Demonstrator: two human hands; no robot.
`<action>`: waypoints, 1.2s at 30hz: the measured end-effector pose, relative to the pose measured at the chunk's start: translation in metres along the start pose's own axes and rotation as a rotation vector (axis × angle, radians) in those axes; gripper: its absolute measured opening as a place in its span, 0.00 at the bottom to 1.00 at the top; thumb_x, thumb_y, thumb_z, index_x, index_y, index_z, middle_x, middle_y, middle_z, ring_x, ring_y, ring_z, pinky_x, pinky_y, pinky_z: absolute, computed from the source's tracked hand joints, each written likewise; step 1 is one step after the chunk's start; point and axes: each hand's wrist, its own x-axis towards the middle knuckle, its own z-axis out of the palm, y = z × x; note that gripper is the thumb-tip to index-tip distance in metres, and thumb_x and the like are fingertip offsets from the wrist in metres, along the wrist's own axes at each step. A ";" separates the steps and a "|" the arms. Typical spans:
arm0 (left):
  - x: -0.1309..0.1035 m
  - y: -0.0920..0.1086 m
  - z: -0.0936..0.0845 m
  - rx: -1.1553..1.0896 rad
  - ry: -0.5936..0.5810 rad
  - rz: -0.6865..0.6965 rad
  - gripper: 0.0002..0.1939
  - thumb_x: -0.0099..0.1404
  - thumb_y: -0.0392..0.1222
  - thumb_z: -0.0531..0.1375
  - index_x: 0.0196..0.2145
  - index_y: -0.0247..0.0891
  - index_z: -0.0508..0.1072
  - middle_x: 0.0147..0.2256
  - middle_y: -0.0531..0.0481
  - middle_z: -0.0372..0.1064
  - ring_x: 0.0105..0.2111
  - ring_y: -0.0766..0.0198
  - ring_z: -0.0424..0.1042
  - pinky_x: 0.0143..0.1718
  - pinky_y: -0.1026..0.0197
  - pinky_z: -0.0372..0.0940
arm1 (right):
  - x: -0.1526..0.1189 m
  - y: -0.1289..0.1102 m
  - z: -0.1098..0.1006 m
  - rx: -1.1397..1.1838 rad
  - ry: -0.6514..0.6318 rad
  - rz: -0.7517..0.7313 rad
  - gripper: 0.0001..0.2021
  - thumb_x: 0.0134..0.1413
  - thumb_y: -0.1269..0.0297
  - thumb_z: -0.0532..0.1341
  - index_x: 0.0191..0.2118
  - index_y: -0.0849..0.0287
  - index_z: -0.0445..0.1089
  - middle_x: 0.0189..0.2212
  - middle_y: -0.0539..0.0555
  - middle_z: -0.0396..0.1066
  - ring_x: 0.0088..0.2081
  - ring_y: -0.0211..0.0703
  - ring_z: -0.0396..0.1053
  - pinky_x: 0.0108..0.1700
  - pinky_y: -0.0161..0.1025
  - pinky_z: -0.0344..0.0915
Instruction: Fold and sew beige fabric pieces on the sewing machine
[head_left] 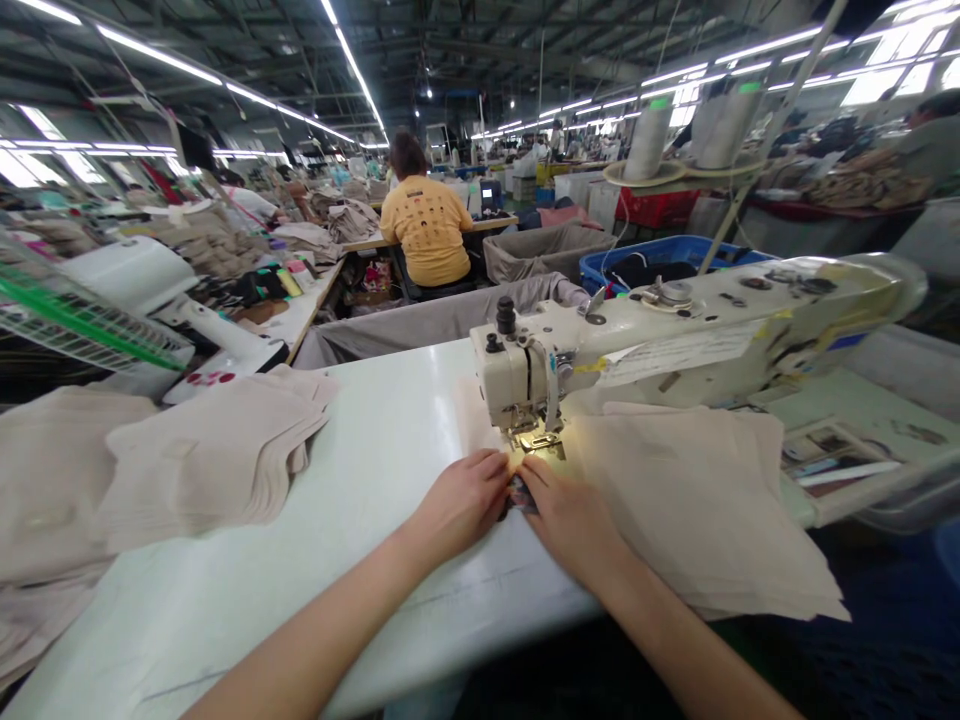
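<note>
Both hands meet just in front of the lit needle area of a white sewing machine (517, 370). My left hand (465, 500) has its fingers closed at the presser foot, pinching the edge of a beige fabric piece (471, 415) that runs behind the needle. My right hand (570, 515) is closed close beside it, thumb and fingers on a small dark patterned piece (520, 494) between the two hands. What lies under the fingertips is mostly hidden. A stack of beige fabric panels (690, 500) lies right of my right hand, beneath the machine arm.
More beige panels (202, 450) are piled on the white table (360, 450) at left, by a white fan (135, 280). Thread cones (649, 140) stand above a blue basket (592, 265). A person in a yellow shirt (427, 230) sits ahead. A parts tray (840, 465) is at right.
</note>
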 end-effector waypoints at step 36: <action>0.003 -0.007 -0.004 0.030 0.012 -0.169 0.14 0.72 0.38 0.54 0.53 0.38 0.70 0.51 0.42 0.72 0.50 0.52 0.70 0.52 0.47 0.70 | -0.013 -0.003 0.011 0.106 0.138 0.054 0.17 0.65 0.70 0.55 0.56 0.57 0.70 0.59 0.58 0.70 0.44 0.46 0.77 0.44 0.41 0.73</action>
